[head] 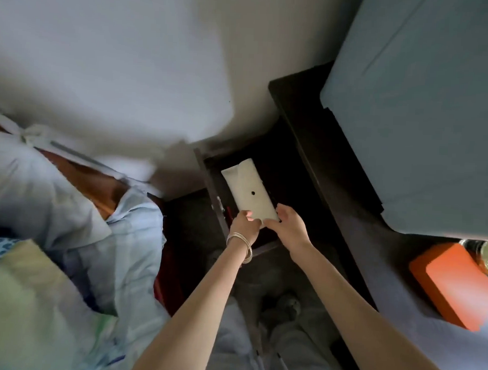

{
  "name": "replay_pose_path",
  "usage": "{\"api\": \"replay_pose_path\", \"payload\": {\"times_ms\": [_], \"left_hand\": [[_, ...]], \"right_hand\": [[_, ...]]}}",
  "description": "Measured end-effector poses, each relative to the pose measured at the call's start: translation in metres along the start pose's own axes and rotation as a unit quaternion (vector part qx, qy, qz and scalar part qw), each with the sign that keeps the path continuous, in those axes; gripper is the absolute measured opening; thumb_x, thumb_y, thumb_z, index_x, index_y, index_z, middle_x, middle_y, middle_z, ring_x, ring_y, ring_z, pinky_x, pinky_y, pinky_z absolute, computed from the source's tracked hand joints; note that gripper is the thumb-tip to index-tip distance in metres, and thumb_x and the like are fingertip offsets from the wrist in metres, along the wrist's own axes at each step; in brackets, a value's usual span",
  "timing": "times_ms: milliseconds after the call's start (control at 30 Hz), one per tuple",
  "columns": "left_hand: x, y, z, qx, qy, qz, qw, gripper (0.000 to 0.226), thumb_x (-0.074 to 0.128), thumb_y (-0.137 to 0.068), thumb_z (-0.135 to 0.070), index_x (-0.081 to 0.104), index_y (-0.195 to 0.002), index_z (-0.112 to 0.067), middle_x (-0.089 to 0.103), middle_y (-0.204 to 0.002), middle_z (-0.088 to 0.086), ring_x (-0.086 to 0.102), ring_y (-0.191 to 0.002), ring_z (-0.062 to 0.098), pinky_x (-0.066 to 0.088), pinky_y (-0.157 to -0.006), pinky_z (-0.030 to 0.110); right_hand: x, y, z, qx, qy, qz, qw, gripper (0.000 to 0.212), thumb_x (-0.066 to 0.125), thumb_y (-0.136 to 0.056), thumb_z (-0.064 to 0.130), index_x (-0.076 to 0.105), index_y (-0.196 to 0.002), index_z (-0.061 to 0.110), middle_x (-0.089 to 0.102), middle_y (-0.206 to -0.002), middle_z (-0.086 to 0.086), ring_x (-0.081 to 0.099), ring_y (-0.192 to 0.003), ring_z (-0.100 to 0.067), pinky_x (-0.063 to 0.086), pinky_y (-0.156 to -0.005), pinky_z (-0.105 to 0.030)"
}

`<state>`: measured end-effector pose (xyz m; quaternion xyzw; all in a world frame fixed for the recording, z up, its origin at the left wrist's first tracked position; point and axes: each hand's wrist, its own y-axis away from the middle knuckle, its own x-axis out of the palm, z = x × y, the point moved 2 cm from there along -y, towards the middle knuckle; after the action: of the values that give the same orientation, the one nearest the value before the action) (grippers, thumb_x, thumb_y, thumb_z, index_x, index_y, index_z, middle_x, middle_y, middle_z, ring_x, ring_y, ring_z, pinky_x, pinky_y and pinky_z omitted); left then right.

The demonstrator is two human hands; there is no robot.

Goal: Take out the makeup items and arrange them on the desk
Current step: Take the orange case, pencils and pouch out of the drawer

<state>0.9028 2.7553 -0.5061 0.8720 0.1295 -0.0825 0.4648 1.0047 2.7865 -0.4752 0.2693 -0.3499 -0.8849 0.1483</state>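
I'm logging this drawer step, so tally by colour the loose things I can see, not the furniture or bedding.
Cream: 1, the pouch both hands grip in the open drawer
Orange: 1, the box on the right
Silver: 1, the bangle set on the left wrist
Total: 3

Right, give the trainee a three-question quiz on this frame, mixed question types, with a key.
1. True or false: both hands grip the near end of the cream rectangular pouch.
2. Which wrist wears the thin silver bangles? A) left B) right
3. Fill in: the pouch lies inside the open dark wooden ____.

Key:
1. True: the left hand and right hand both hold its near end.
2. A.
3. drawer.
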Motion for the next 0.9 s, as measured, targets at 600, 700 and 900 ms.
{"api": "replay_pose_path", "payload": {"times_ms": [600, 700, 900], "left_hand": [[0.052, -0.139, 0.02, -0.043, 0.032, 0.058, 0.997, 0.045, 0.049, -0.089, 0.0, 0.045, -0.133, -0.004, 0.051, -0.134, 0.015, 0.049, -0.124, 0.029, 0.04, -0.099, 0.03], [0.061, -0.145, 0.027, -0.043, 0.028, 0.056, 0.997, 0.042, 0.049, -0.088, 0.0, 0.048, -0.13, -0.005, 0.054, -0.131, 0.013, 0.052, -0.119, 0.028, 0.04, -0.088, 0.022], [0.078, -0.147, 0.031, -0.043, 0.067, 0.046, 0.996, 0.04, 0.045, -0.087, 0.002, 0.052, -0.126, -0.003, 0.057, -0.126, 0.018, 0.053, -0.118, 0.033, 0.042, -0.097, 0.033]], "right_hand": [[0.022, -0.177, -0.067, 0.123, 0.251, -0.049, 0.959, 0.043, 0.051, -0.093, 0.013, 0.043, -0.135, 0.009, 0.04, -0.139, -0.018, 0.046, -0.123, -0.037, 0.047, -0.097, -0.046], [0.024, -0.191, -0.077, 0.139, 0.32, -0.034, 0.936, 0.05, 0.056, -0.091, 0.019, 0.039, -0.137, 0.01, 0.036, -0.142, -0.018, 0.043, -0.125, -0.038, 0.048, -0.093, -0.051], [0.028, -0.196, -0.084, 0.107, 0.443, -0.035, 0.89, 0.048, 0.05, -0.095, 0.016, 0.034, -0.138, 0.005, 0.033, -0.145, -0.016, 0.031, -0.134, -0.034, 0.046, -0.09, -0.044]]}}
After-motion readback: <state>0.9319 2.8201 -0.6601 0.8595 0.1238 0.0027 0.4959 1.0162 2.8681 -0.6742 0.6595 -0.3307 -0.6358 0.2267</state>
